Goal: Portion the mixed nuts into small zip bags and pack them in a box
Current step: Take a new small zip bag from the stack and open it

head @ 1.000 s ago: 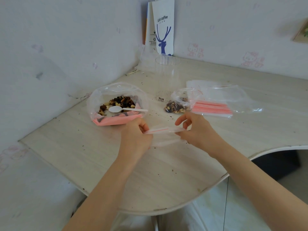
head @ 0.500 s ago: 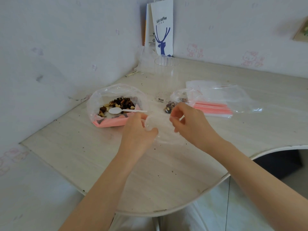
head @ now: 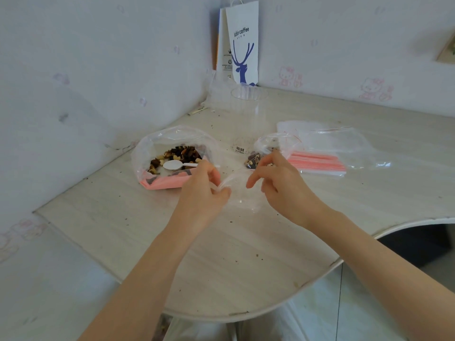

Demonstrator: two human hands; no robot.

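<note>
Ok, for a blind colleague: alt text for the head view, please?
A left hand pinches the rim of a small clear plastic zip bag over a pale wood-grain table; the right hand curls at its other side. Behind lies a large clear bag of mixed nuts holding a white plastic spoon.

This is a room in a home rather than a workplace: the wallpaper (head: 290, 77) is pale with small pink cartoon-cat prints, and a curved, white wood-grain bench (head: 221, 254) is fitted into the corner where two walls meet. A coffee-shop paper bag (head: 242, 45) (blue deer logo) leans in that corner, and part of a small frame (head: 446, 49) shows on the wall at the right edge. A bag of mixed nuts (head: 177, 156) lies open on the crumb-speckled bench, above pale floor tiles (head: 320, 316).
</note>
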